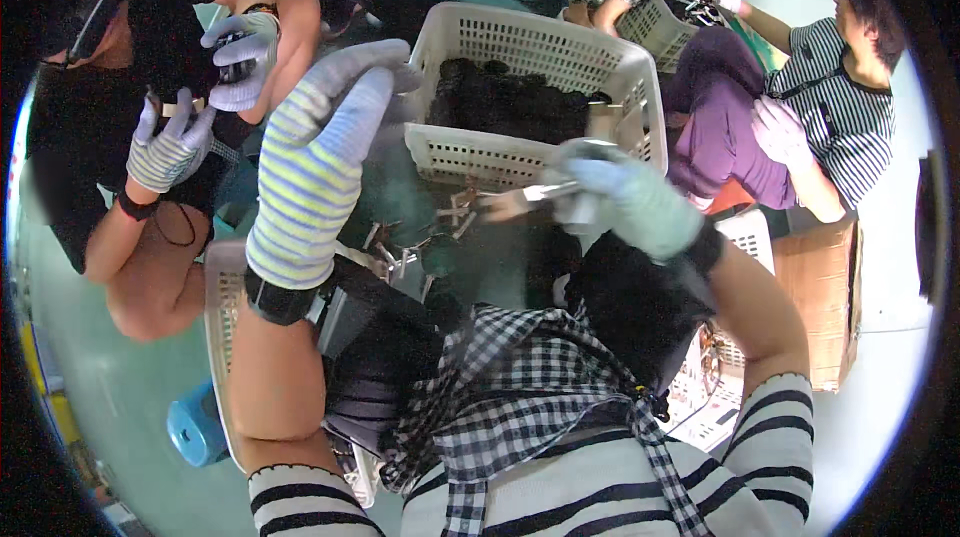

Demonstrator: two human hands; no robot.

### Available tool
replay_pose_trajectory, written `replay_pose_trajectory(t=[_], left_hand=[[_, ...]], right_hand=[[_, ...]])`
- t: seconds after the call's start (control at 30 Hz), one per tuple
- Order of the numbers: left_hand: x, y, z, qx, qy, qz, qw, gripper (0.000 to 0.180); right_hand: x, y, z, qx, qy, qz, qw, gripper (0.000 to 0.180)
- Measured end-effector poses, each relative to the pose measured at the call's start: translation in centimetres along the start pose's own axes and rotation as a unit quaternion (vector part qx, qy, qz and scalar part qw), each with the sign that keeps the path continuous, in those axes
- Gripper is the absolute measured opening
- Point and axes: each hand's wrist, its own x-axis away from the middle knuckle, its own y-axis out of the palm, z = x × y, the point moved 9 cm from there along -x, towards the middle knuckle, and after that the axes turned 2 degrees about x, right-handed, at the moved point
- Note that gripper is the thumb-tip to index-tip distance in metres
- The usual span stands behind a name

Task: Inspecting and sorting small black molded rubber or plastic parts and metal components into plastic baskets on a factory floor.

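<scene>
One L hand (318, 162), striped glove, at 10 o'clock from ctr: fingers bent fwd, tips blurred; can't tell if gripping anything. 1 R hand (630, 197), gloved, approx. 2–3 o'clock, motion-blurred: grasping a slim piece (545, 193), silver-col., pointing to 9 o'clock, nr ctr of view, just below the white crate. 1 white crate (535, 159), perforated, 12–1 o'clock, w/ black items (515, 105) inside. Several metal pcs (405, 262), 8–9 o'clock, between the wearer's arms. 1 blue stool (198, 427), 8 o'clock. 1 cardboard box (820, 297), brown, 3 o'clock. 1 checked apron (530, 362), blk/wht, 6 o'clock. 2 seated co-workers, gloved: dark-clad person (75, 162), 10 o'clock; striped-top person (845, 127), 2 o'clock.
</scene>
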Motion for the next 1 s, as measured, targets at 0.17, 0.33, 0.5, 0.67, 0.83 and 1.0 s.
replay_pose_trajectory(t=[0.17,0.33,0.5,0.67,0.83,1.0], left_hand=[[-1.3,-0.1,-1.2,0.01,-0.008,-0.011,1.0,0.023],[-2.1,-0.3,-0.8,-0.039,0.033,-0.012,0.999,0.023],[-2.1,-0.9,-1.2,0.008,0.001,0.005,1.0,0.022],[-2.1,0.2,-1.0,-0.055,0.035,-0.028,0.997,0.023],[-2.0,0.6,-1.6,-0.068,-0.012,-0.019,0.997,0.025],[-2.2,1.1,-2.9,-0.095,-0.014,-0.016,0.995,0.025]], right_hand=[[-7.6,6.2,0.9,0.161,-0.106,-0.095,0.977,0.057],[-8.7,4.1,2.7,0.437,-0.153,-0.026,0.886,0.065],[-4.0,4.5,-2.4,0.49,-0.205,-0.085,0.843,0.059],[-0.7,-2.1,-2.0,0.341,-0.09,-0.003,0.936,0.05],[-0.5,-9.5,2.0,0.445,-0.025,0.092,0.891,0.05],[-0.2,-10.2,2.5,0.49,-0.072,0.101,0.863,0.048]])
